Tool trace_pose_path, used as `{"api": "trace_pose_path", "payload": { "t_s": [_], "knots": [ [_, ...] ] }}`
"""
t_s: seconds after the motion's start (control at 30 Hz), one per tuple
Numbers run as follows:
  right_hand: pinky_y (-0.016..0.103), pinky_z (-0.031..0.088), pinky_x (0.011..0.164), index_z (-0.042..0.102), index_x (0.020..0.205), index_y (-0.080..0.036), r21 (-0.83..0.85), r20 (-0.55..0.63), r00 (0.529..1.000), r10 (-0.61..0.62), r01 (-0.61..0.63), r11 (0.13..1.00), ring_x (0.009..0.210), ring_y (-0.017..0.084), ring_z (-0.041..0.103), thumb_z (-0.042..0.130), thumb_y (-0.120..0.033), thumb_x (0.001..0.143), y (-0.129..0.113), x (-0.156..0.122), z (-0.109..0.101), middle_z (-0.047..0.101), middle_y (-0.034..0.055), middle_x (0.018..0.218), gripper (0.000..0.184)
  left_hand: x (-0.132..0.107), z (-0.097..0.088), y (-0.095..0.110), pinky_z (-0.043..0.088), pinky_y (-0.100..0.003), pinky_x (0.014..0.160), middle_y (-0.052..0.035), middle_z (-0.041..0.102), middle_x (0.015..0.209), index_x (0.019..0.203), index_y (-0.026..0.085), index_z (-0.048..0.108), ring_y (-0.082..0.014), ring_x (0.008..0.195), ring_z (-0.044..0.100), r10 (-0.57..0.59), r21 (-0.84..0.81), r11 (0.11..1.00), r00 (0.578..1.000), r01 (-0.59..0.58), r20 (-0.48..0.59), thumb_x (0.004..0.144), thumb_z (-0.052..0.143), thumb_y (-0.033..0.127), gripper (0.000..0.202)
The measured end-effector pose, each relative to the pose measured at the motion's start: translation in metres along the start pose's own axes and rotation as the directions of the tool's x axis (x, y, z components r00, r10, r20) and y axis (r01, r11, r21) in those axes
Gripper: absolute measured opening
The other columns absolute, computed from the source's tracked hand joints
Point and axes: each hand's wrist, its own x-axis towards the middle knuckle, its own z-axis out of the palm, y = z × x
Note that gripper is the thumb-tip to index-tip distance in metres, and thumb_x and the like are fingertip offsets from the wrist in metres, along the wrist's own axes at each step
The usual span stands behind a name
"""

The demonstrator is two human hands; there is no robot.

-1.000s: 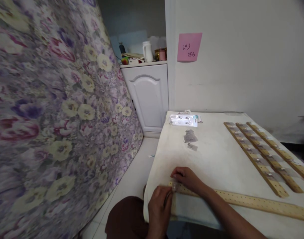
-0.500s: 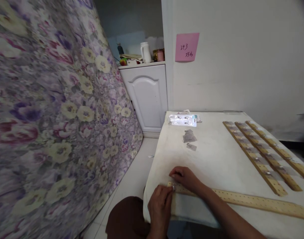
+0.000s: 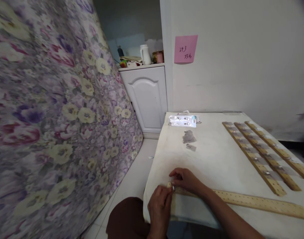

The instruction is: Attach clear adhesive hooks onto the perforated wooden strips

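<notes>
**At the End of a Drilled Wooden Strip (image 3: 261, 201), Close Work**

The strip lies across the near side of the table, its left tip at my fingers, a small shiny metal piece (image 3: 173, 188) just in from that tip. My left hand (image 3: 159, 205) comes up from below, back turned upward, fingers curled and drawn together at the strip's end; I cannot tell whether they pinch wood or metal. My right hand (image 3: 186, 181) bends in from the other side, its forearm crossing above the strip, index finger arched and thumb tucked beneath, a narrow gap showing at their tips. Whether anything thin sits there, I cannot tell.

Beneath us, a white cloth (image 3: 211, 161) covers the table. Farther up it lie a loose grey tab (image 3: 191, 147), a small heap of similar tabs (image 3: 189, 137) and a glossy clear package (image 3: 182, 120). To the right, three wooden strips (image 3: 257, 165) run side by side, bearing rows of see-through tabs and glinting metal.

Beyond, a pink note (image 3: 186, 49) marks the plain pale wall (image 3: 236, 66). A white cabinet (image 3: 145, 99) with an arched door panel carries a white jug (image 3: 145, 54); at left hangs a floral curtain (image 3: 54, 99), purple, pink and cream.
</notes>
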Motion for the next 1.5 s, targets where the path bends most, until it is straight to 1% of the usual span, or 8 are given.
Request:
{"api": "trace_pose_path", "payload": {
  "t_s": [0.4, 0.53, 0.67, 0.8, 0.9, 1.0, 1.3, 1.5],
  "knots": [
    [0.023, 0.041, 0.06, 0.068, 0.096, -0.018, 0.098, 0.01, 1.0, 0.007, -0.008, 0.995, 0.066, 0.012, 0.053, 0.073, -0.022, 0.062, 0.004, 0.002, 0.001, 0.064, 0.0004, 0.079, 0.035, -0.002, 0.001, -0.006, 0.043, -0.022, 0.064, -0.001, 0.057, 0.075, 0.084, 0.023, 0.064, -0.0139, 0.071, 0.057, 0.036, 0.032, 0.999, 0.999, -0.036, -0.012, 0.091, 0.045, 0.03, 0.022],
    [0.026, 0.043, 0.063, 0.067, 0.098, -0.018, 0.071, -0.022, 1.0, -0.007, 0.009, 0.997, 0.07, 0.015, 0.056, 0.067, -0.031, 0.071, 0.0, -0.004, -0.011, 0.065, 0.0034, 0.084, 0.03, -0.002, 0.0, -0.007, 0.045, -0.022, 0.066, -0.0012, 0.059, 0.078, 0.088, 0.023, 0.064, -0.0142, 0.074, 0.059, 0.06, -0.004, 0.998, 0.998, -0.06, -0.03, 0.091, 0.046, 0.029, 0.019],
    [0.028, 0.044, 0.067, 0.063, 0.101, -0.018, -0.055, -0.14, 0.99, 0.018, -0.026, 0.998, 0.074, 0.017, 0.057, 0.063, -0.034, 0.074, 0.003, -0.039, -0.04, 0.063, 0.0044, 0.085, 0.032, -0.001, -0.001, -0.007, 0.046, -0.023, 0.069, -0.0012, 0.062, 0.082, 0.092, 0.024, 0.064, -0.0151, 0.079, 0.061, 0.056, -0.048, 0.997, 0.998, -0.057, -0.025, 0.089, 0.048, 0.029, 0.017],
    [0.028, 0.044, 0.067, 0.061, 0.096, -0.022, -0.25, -0.15, 0.988, 0.022, -0.06, 0.966, 0.073, 0.017, 0.054, 0.068, -0.029, 0.066, 0.013, -0.095, -0.071, 0.059, 0.0021, 0.084, 0.032, 0.0, -0.005, -0.004, 0.047, -0.024, 0.072, -0.0019, 0.064, 0.088, 0.097, 0.023, 0.063, -0.0158, 0.08, 0.061, -0.02, -0.114, 0.993, 1.0, 0.018, -0.016, 0.088, 0.051, 0.033, 0.018],
    [0.031, 0.044, 0.081, 0.061, 0.096, -0.023, -0.335, -0.172, 0.985, 0.008, -0.066, 0.94, 0.09, 0.021, 0.054, 0.067, -0.022, 0.064, 0.018, -0.129, -0.082, 0.058, 0.0048, 0.098, 0.032, 0.0, -0.009, 0.0, 0.047, -0.025, 0.073, -0.002, 0.065, 0.089, 0.102, 0.022, 0.061, -0.0162, 0.079, 0.061, -0.125, -0.17, 0.978, 0.992, 0.123, -0.005, 0.087, 0.05, 0.038, 0.024],
    [0.033, 0.041, 0.088, 0.061, 0.097, -0.023, -0.378, -0.213, 0.977, 0.0, -0.083, 0.922, 0.098, 0.022, 0.053, 0.06, -0.02, 0.071, 0.021, -0.142, -0.083, 0.058, 0.006, 0.103, 0.027, 0.0, -0.011, 0.0, 0.048, -0.027, 0.075, -0.0038, 0.067, 0.093, 0.105, 0.022, 0.06, -0.0187, 0.084, 0.062, -0.217, -0.238, 0.95, 0.975, 0.201, -0.041, 0.087, 0.047, 0.041, 0.029],
    [0.03, 0.041, 0.085, 0.061, 0.087, -0.023, -0.381, -0.289, 0.953, 0.095, -0.206, 0.901, 0.096, 0.021, 0.053, 0.058, -0.023, 0.07, 0.015, -0.126, -0.084, 0.059, 0.004, 0.095, 0.017, 0.007, -0.01, -0.006, 0.048, -0.031, 0.078, -0.005, 0.068, 0.098, 0.107, 0.021, 0.06, -0.0216, 0.089, 0.062, -0.337, -0.295, 0.909, 0.936, 0.294, -0.105, 0.083, 0.048, 0.048, 0.038],
    [0.029, 0.041, 0.08, 0.06, 0.087, -0.024, -0.375, -0.4, 0.904, 0.149, -0.31, 0.874, 0.094, 0.021, 0.053, 0.056, -0.032, 0.072, 0.012, -0.098, -0.079, 0.058, 0.0033, 0.095, 0.018, 0.038, -0.017, 0.0, 0.048, -0.029, 0.073, -0.003, 0.067, 0.093, 0.107, 0.022, 0.058, -0.0205, 0.084, 0.062, -0.363, -0.329, 0.892, 0.924, 0.309, -0.117, 0.084, 0.046, 0.048, 0.037]
  ]
}}
